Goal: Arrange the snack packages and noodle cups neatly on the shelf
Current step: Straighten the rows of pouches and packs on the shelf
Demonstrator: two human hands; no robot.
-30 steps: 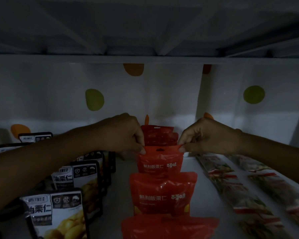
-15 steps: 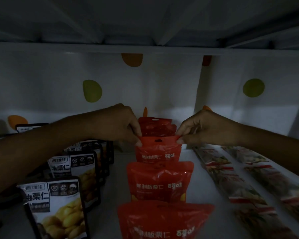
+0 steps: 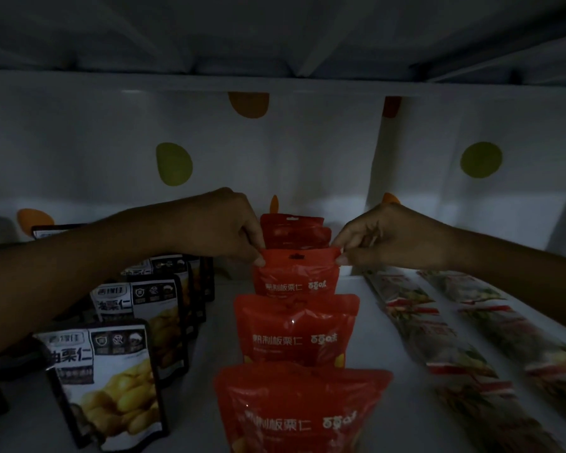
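The light is dim in here, and the shelf [image 3: 206,380] is a pale board with a spotted white backdrop [image 3: 275,165] hanging behind it. Both of the person's arms reach in from either side. The left hand [image 3: 223,228] pinches the top left corner of a red pouch [image 3: 296,273], fingers [image 3: 258,258] closed tight on the seal. The right hand [image 3: 389,238] does the same at the top right corner, its fingers narrowed on the edge. Between them the pouch stands upright, third in a row of red pouches running down the middle of the shelf.

Behind it stand more red pouches [image 3: 294,233], close together and nearest the backdrop. In front of it stands another red pouch [image 3: 296,331], and nearer still the front pouch [image 3: 303,410], all facing forward and overlapping in view.

To the left runs a row of black-and-white pouches [image 3: 105,384] with yellow nuts printed on them, upright, one behind the other, passing under the left forearm. To the right lie two lines of flat packets [image 3: 438,341], end to end on the shelf, reaching back toward the right wrist; their print is too blurred to read, though it looks red and green.
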